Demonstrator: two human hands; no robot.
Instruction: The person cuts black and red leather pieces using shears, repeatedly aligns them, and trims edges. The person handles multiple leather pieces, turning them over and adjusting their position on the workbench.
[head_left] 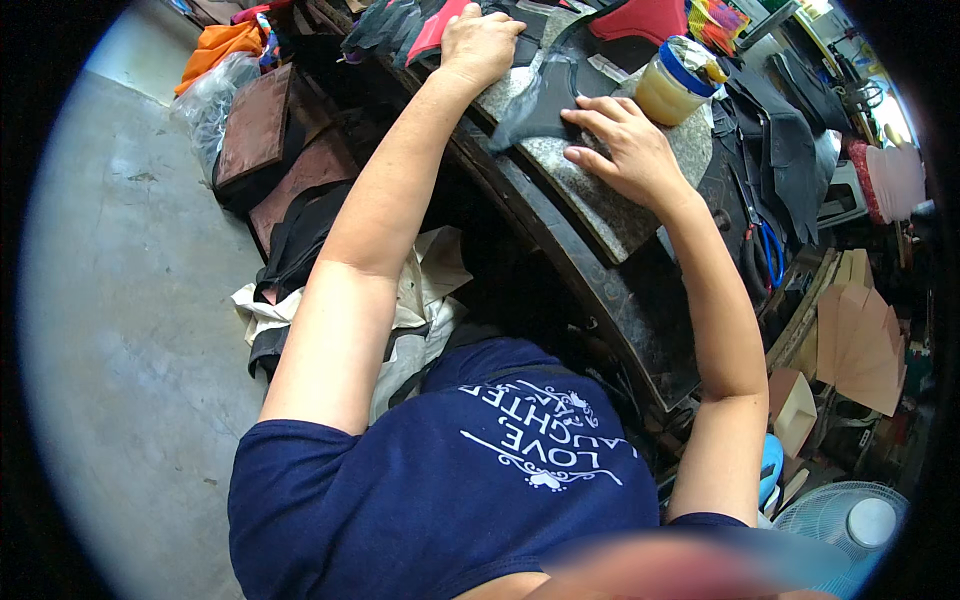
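My left hand (482, 47) is at the far edge of the workbench, its fingers curled against a flat red piece (432, 32) with dark edging. Its fingertips are partly hidden. My right hand (632, 148) is open, fingers spread, with the fingertips on a curved black piece (550, 100) that has a sheer dark border. This piece lies on a speckled stone slab (640, 215). Just beyond the right hand stands a jar (672, 88) of yellowish stuff with a blue rim. Another red piece (645, 20) with a black edge lies farther back.
Blue-handled scissors (768, 250) and black sheets (790, 150) are right of the slab. Dark pieces (385, 30) are heaped at the far left of the workbench (640, 330). A fan (850, 520) stands low right. Brown boards (255, 125) and an orange cloth (215, 52) are at left.
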